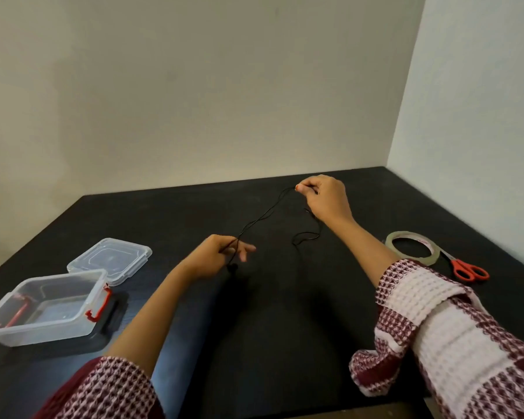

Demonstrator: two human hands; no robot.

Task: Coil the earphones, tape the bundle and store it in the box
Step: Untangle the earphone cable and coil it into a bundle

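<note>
2 bare hands work over a black table (254, 343) in my head view, both arms in rolled-up maroon and white patterned sleeves (442, 328). My right hand (324, 201) is raised at the far side, thumb and forefinger pinched tight on the thin black earphones (263, 217). From that pinch the cord runs as 2 strands, close together, down and toward me to my left hand (217, 255). There thumb and forefinger are closed on the strands, while the other fingers (248, 247) splay loosely outward. Just below those left fingers hangs a small dark lump, probably an earbud, though it blurs into the dark table. More cord drops from under the right wrist and lies in a loose curl on the table, between the 2 hands.

Well left of the left fingers sits a clear plastic box (43, 306), open, with red latches. Its clear lid (111, 260) lies flat just behind it. Right of the right forearm rests a roll of clear tape (412, 247), and red-handled scissors (466, 269) lie touching its near edge.
</note>
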